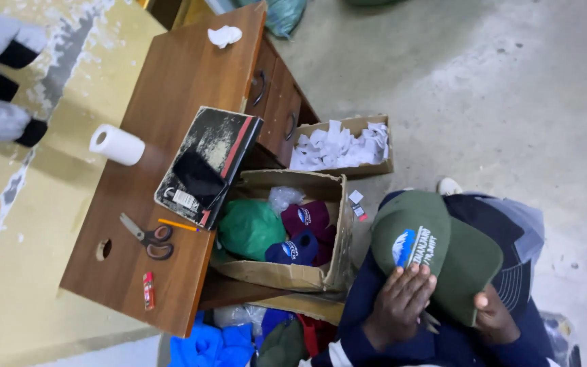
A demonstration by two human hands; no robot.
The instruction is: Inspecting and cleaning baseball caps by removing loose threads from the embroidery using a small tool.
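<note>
I hold a dark green cap [436, 251] with a blue and white patch on its front, over my lap. My left hand [399, 302] lies against the crown just below the patch, fingers spread over the cloth. Gripping the brim's lower edge is my right hand [494, 316]. To the left of the cap, an open cardboard box [338, 231] holds a green, a maroon and a navy cap, and a clear plastic bag.
A brown wooden desk [178, 81] on the left carries scissors [147, 238], a pencil [178, 225], a small red tube [149, 290], a paper roll [117, 144] and a worn black box [208, 163]. A carton of white paper scraps [344, 146] sits on the concrete floor. Blue cloth [212, 343] lies below.
</note>
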